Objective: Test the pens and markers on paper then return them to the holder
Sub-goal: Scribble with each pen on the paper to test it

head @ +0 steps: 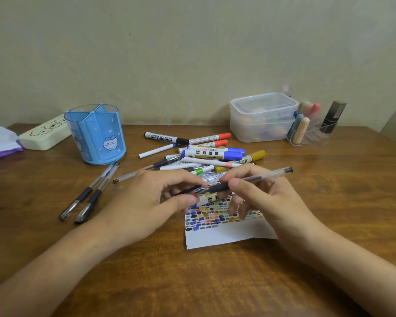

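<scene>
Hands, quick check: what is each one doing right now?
Left hand: pinches the pen cap at the tip end of the clear pen.
Right hand: grips the clear pen by its barrel, above the paper.

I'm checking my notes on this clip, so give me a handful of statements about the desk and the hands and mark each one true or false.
1. The right hand holds a clear pen above the paper. True.
2. The blue holder is packed full of markers. False: no pens or markers show inside it; they lie in a pile on the table.
3. Two capped pens lie side by side near the left hand. True.
4. The paper is blank. False: its upper part is covered with rows of coloured test marks.
5. The lidded plastic box stands left of the holder. False: it stands at the far right, near the wall.
</scene>
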The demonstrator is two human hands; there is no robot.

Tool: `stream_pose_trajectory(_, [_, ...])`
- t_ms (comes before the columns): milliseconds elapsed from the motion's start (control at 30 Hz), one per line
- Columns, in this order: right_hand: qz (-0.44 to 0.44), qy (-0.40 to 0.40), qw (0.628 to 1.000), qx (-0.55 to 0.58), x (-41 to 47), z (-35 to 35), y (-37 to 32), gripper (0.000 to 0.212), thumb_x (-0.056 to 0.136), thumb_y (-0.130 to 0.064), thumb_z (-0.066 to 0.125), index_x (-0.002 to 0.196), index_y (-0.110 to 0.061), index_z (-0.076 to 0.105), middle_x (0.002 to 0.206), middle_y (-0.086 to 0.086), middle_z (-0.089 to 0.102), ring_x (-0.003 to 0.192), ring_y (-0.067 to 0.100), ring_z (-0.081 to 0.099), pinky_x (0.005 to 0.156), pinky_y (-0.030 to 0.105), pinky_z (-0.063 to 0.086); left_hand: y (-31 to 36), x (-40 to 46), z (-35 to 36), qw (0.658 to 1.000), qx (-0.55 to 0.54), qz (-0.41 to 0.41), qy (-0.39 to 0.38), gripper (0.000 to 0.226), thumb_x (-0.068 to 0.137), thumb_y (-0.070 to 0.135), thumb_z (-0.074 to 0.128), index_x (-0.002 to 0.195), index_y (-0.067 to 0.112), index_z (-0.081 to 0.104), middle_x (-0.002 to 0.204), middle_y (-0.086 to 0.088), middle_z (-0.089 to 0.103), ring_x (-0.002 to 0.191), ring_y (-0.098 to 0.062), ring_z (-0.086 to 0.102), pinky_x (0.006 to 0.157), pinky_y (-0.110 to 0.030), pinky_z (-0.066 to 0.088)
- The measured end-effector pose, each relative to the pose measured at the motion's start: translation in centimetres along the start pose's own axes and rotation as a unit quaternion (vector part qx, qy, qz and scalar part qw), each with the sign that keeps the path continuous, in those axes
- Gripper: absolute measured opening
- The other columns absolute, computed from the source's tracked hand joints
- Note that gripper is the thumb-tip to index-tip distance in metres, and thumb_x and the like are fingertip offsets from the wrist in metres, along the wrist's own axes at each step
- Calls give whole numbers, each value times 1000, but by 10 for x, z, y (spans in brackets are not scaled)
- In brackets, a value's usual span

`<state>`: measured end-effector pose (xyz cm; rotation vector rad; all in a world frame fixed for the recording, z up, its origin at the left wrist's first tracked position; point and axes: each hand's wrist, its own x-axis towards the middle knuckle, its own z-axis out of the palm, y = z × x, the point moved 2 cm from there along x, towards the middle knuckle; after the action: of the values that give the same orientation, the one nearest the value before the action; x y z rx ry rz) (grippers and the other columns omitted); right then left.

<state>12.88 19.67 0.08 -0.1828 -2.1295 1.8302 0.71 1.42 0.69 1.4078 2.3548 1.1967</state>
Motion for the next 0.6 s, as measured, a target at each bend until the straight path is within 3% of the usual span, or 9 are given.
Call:
stream_pose_trajectory(267, [5,-29,999,-23,-2,1,2,15,90,-16,68,103,-9,71,86,2,76,67,14,69,57,24,53,4,-1,5,1000,-14,14,-6,38,87,27,73,111,54,62,85,17,71,81,-13,69,77,-48,56])
stream_pose_trajectory(433, [7,-36,999,-30,-1,2,2,21,88,-23,69,107,-14,71,83,1,76,66,15,69,57,24,54,0,-1,8,1000,0,12,-2,24,89,29,72,105,46,66,80,13,70,74,-14,68,75,-50,54])
stream_pose_trajectory(500, [5,-17,1000,-8,1,1,0,25,87,-28,66,108,-15,69,78,4,75,64,17,68,57,24,53,-2,-1,5,1000,20,1,15,20,88,29,71,99,45,67,80,18,69,74,-11,66,75,-47,54])
stream_pose_trajectory(600, [-4,36,999,21,3,-6,-1,19,90,-24,64,101,-10,71,75,6,72,62,18,65,56,25,52,-7,0,-2,997,69,-12,35,17,90,36,66,98,51,63,89,28,65,88,0,60,75,-32,50])
